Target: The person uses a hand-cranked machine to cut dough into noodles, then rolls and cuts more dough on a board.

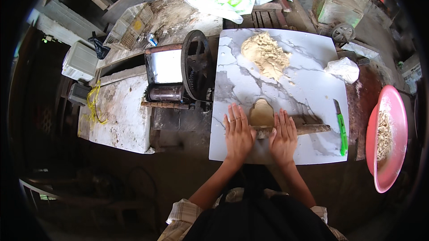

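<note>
A flattened piece of dough (262, 113) lies on the marble-patterned board (313, 93) near its front edge. Across the dough's near side rests a wooden rolling pin (313, 128), its right end sticking out past my hand. My left hand (238, 129) presses flat on the pin's left part, fingers stretched forward, and hides that end. On the other side of the dough, my right hand (284, 134) lies on the pin with its fingers extended too. Farther back on the board sits a large crumbly mound of dough (266, 55).
A green utility knife (342, 129) lies on the board's right side, near a white plastic bag (343, 69). Beyond the right edge is a pink basin (393, 138) with pale strips inside. Left of the board stands a hand-cranked roller machine (167, 69) with a big wheel.
</note>
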A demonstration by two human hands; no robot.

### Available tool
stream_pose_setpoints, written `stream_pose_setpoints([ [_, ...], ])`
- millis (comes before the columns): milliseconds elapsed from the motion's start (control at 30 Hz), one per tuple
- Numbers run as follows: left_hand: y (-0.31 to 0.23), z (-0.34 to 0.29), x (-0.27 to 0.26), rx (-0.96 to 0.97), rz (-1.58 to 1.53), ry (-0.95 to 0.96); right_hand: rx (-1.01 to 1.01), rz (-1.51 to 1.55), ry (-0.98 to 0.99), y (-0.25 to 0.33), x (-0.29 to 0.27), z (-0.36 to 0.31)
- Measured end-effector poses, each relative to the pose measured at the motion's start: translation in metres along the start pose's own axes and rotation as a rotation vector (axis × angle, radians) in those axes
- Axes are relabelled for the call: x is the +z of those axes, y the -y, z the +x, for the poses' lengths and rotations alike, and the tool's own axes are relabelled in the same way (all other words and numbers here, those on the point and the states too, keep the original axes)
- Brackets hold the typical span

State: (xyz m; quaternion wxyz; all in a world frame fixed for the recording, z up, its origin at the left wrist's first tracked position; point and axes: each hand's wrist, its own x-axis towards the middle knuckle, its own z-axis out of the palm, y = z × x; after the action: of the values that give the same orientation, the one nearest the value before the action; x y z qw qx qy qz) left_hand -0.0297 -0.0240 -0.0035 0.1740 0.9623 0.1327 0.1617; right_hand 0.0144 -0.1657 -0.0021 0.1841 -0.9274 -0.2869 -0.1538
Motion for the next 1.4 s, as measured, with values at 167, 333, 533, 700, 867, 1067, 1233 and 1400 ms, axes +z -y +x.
stream_pose_setpoints([
  [167, 0.005, 0.070, 0.008, 0.021, 0.077, -0.065, -0.025, -0.092, -0.007, -0.011, 0.016, 0.068],
  [333, 0.008, 0.072, 0.012, 0.056, 0.057, -0.106, 0.080, -0.125, -0.092, -0.008, 0.020, 0.073],
  [533, -0.003, 0.003, -0.001, -0.006, -0.024, -0.030, 0.104, -0.099, 0.010, 0.020, -0.001, 0.012],
  [700, 0.008, 0.047, 0.008, 0.013, 0.009, -0.101, 0.115, -0.118, -0.035, 0.016, 0.013, 0.052],
  [867, 0.014, 0.061, 0.014, 0.020, 0.041, -0.145, 0.121, -0.145, -0.089, 0.011, 0.023, 0.054],
  [1067, 0.027, 0.030, 0.009, 0.134, -0.004, -0.080, -0.117, 0.056, -0.031, 0.004, -0.012, 0.010],
  [1233, 0.024, 0.013, -0.010, 0.248, -0.186, -0.125, -0.168, 0.037, 0.067, -0.020, -0.028, -0.007],
  [1400, 0.019, 0.009, -0.019, 0.216, -0.318, -0.172, -0.156, 0.124, 0.035, -0.007, -0.037, -0.023],
])
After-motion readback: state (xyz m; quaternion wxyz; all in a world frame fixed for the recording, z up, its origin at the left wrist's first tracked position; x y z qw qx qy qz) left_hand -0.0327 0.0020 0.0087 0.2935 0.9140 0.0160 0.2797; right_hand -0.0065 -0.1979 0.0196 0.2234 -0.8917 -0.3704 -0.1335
